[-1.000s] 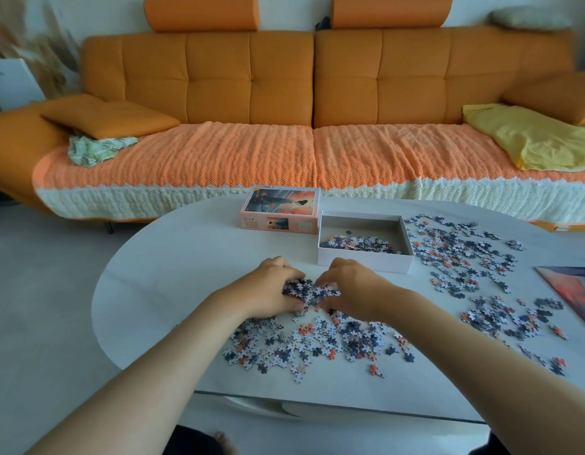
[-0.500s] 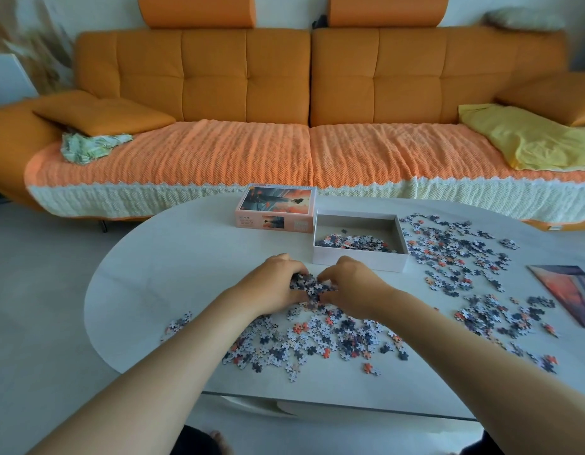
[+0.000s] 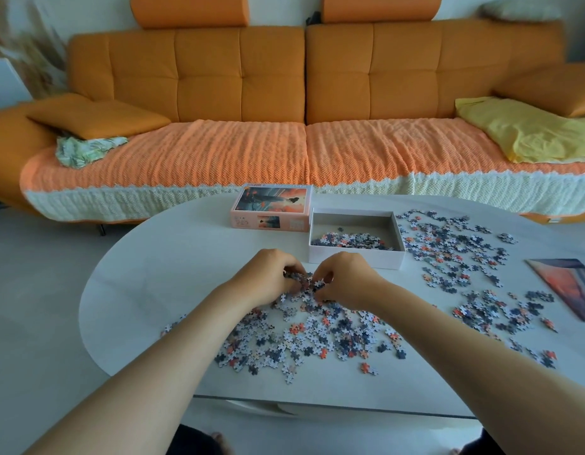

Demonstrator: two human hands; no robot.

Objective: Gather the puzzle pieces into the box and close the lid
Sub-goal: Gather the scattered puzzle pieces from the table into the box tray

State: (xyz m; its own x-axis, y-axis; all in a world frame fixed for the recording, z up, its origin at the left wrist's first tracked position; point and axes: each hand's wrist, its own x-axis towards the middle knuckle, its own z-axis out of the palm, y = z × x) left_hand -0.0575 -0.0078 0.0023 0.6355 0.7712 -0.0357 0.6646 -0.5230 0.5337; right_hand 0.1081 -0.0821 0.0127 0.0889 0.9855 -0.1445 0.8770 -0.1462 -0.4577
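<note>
The open white box [image 3: 353, 257] stands on the table with several puzzle pieces lying in its bottom. Its lid [image 3: 271, 206], printed with an orange picture, lies just left of it. Loose puzzle pieces [image 3: 317, 336] are spread over the near middle of the table, and more pieces [image 3: 448, 244] lie to the right of the box. My left hand [image 3: 268, 277] and my right hand [image 3: 345, 279] are cupped together just in front of the box, both closed around a small clump of pieces [image 3: 305, 281] raised slightly off the pile.
A picture sheet [image 3: 569, 287] lies at the right edge of the white oval table [image 3: 173, 257]. Behind the table stands an orange sofa [image 3: 284, 93] with a yellow cloth [image 3: 520, 129] and cushions. Pale floor shows at the left.
Both hands have drawn closer together and lifted a clump of pieces a little off the pile, toward the box. The view has shifted slightly.
</note>
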